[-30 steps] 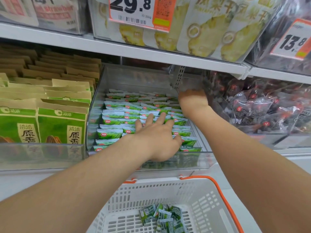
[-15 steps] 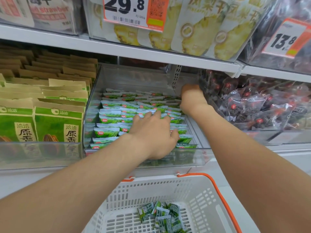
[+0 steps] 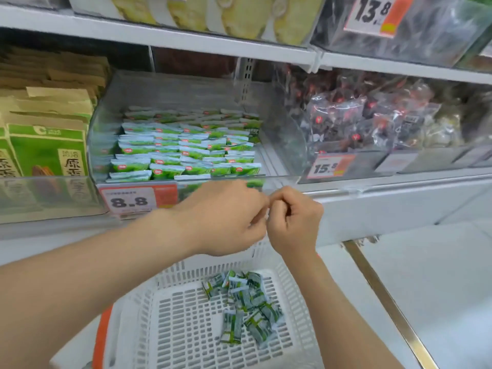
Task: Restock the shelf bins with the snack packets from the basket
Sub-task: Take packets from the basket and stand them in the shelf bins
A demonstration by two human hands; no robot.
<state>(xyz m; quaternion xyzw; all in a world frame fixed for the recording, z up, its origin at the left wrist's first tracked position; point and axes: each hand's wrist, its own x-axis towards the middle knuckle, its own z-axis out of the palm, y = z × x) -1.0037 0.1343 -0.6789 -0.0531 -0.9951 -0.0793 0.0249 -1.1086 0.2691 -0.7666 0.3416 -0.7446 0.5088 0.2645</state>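
Small green-and-white snack packets (image 3: 181, 150) lie in rows in the clear shelf bin (image 3: 282, 139) at the middle of the shelf. More of the same packets (image 3: 247, 299) sit in a loose pile in the white slatted basket (image 3: 186, 331) below. My left hand (image 3: 221, 217) and my right hand (image 3: 292, 219) hang side by side in front of the bin's front wall, above the basket. Their curled fingers touch each other. No packet shows in either hand.
Green and tan nut bags (image 3: 48, 147) fill the bin on the left. Dark clear-wrapped snacks (image 3: 372, 121) fill the bin on the right. Price tags read 8.8 (image 3: 133, 201) and 15 (image 3: 330, 166). An upper shelf (image 3: 186, 35) overhangs. The basket has an orange rim (image 3: 99, 339).
Both hands have come out of the bin and dropped in front of it, meeting with fingers curled. The view has tilted down, showing more of the basket.
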